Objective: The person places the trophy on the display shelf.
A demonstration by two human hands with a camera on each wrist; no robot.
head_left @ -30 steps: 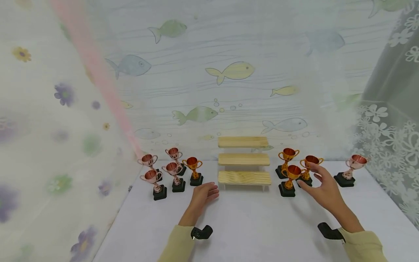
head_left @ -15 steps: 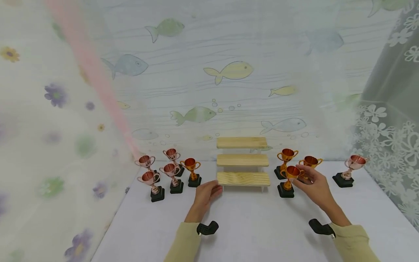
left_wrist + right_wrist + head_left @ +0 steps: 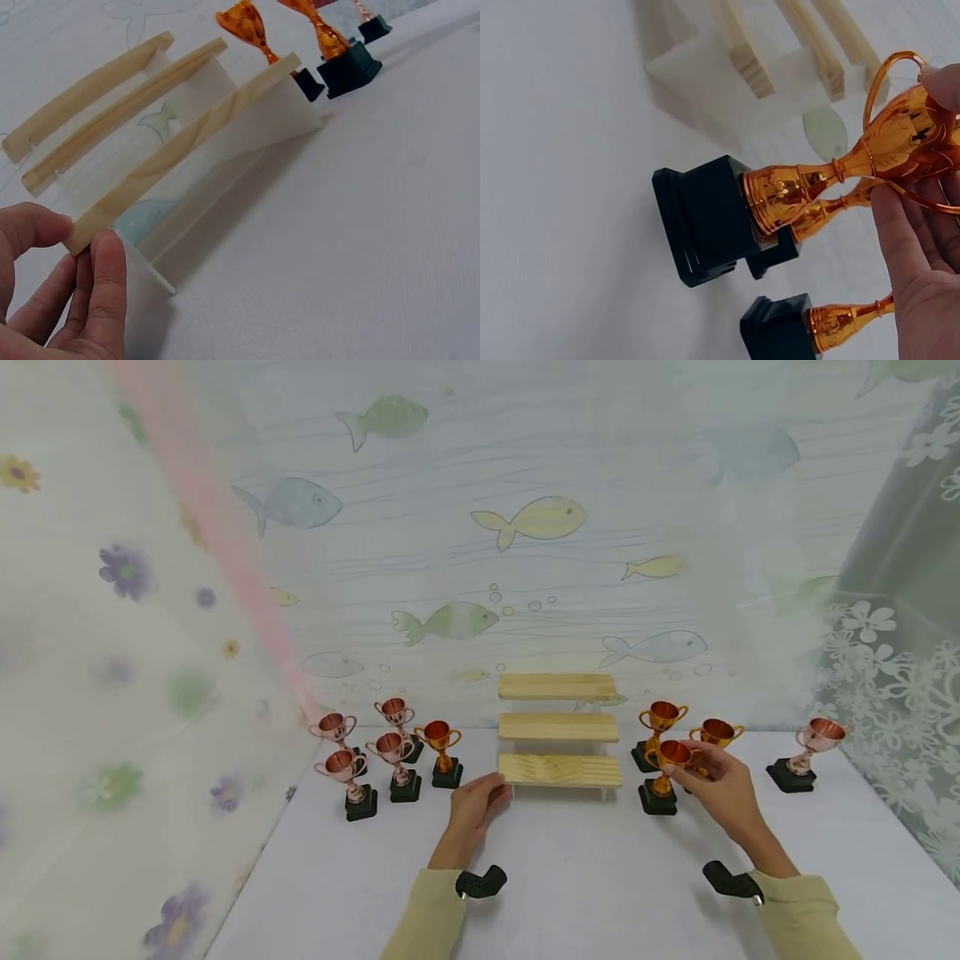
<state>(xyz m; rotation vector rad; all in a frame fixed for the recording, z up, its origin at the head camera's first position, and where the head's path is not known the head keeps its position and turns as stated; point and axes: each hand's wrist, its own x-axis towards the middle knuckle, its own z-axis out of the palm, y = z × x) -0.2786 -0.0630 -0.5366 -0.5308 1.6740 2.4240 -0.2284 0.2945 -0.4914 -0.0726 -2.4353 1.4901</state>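
My left hand (image 3: 474,810) pinches the left end of the lowest plank of a three-tier wooden display stand (image 3: 561,768); the left wrist view has thumb above and fingers (image 3: 109,281) beneath the plank (image 3: 172,154). On the right, my right hand (image 3: 722,792) holds the cup of the front gold trophy (image 3: 662,786). In the right wrist view the thumb lies at one handle and the fingers at the other side of this trophy (image 3: 810,184), above its black base (image 3: 709,217). Two more gold trophies stand close behind, one at the back (image 3: 662,718) and one partly hidden by my right hand (image 3: 716,732).
Left of the stand is a group of several rose-gold trophies (image 3: 392,752) with one gold trophy (image 3: 438,739). A lone rose-gold trophy (image 3: 813,743) stands at the far right of the white table (image 3: 570,877). Behind hangs a fish-print curtain (image 3: 525,568).
My right hand has moved left from the rear right gold trophy and taken hold of the front one. My left hand has shifted right and now pinches the stand's lowest plank.
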